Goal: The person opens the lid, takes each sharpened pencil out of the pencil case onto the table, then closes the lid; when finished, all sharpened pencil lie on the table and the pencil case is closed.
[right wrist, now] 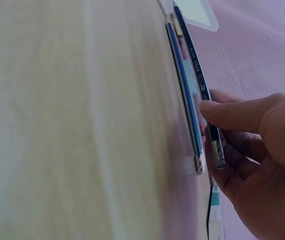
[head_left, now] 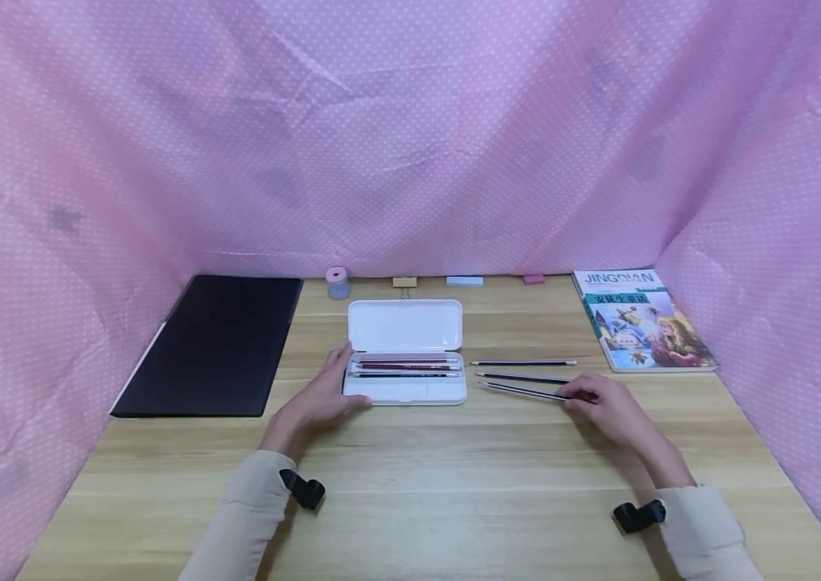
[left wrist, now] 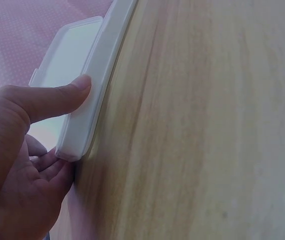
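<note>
A white pencil case point(head_left: 417, 394) lies with its lid point(head_left: 405, 324) raised. Inside are several pencils, among them a dark red one point(head_left: 406, 367) and a black one point(head_left: 406, 375). My left hand point(head_left: 319, 397) grips the case's left end, thumb point(left wrist: 65, 100) along the front wall and fingers around the side. To the right of the case, my right hand point(head_left: 606, 410) pinches a dark striped pencil point(right wrist: 196, 70) near its metal eraser end, its tip pointing toward the case. Two more dark pencils, a far one point(head_left: 523, 363) and a nearer one point(head_left: 522, 378), lie on the table beside it.
A black folder point(head_left: 210, 347) lies at left, an illustrated book point(head_left: 646, 323) at right. Along the back stand a pink-and-blue roll-shaped item point(head_left: 337, 284), a yellowish binder clip point(head_left: 404, 283), a light blue block point(head_left: 464, 282) and a pink block point(head_left: 534, 279). Pink dotted cloth point(head_left: 410, 161) surrounds the table.
</note>
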The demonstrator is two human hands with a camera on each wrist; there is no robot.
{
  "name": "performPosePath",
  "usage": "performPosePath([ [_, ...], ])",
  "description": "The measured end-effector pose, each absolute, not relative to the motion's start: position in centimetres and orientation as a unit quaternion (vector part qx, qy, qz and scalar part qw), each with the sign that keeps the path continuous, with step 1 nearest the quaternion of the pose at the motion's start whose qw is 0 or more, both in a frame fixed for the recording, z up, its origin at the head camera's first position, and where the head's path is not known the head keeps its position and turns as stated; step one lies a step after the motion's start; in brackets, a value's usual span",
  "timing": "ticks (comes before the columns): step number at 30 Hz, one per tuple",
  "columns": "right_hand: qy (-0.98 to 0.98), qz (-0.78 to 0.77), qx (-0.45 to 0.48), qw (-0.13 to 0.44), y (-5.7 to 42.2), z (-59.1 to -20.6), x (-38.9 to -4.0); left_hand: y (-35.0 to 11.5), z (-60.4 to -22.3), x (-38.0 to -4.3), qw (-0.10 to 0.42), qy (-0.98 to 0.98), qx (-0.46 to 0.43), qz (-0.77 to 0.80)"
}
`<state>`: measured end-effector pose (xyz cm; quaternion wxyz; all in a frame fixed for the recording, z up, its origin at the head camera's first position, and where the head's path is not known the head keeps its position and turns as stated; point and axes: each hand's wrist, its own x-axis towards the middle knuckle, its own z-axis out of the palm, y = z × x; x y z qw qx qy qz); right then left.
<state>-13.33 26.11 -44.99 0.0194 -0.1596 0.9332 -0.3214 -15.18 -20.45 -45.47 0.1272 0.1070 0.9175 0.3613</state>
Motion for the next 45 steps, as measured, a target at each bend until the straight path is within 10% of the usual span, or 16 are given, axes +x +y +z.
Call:
performPosePath([
  [31,0.934,-0.320,-0.158,0.002,26.0,-45.9,-13.6,-20.4,-45.9,-15.2,0.134,0.917,0.097,0.362],
  [45,0.896,-0.358,-0.264,0.002,15.7,-43.2,-17.6,-20.6,-45.5,-15.2,0.134,0.915,0.096,0.368],
])
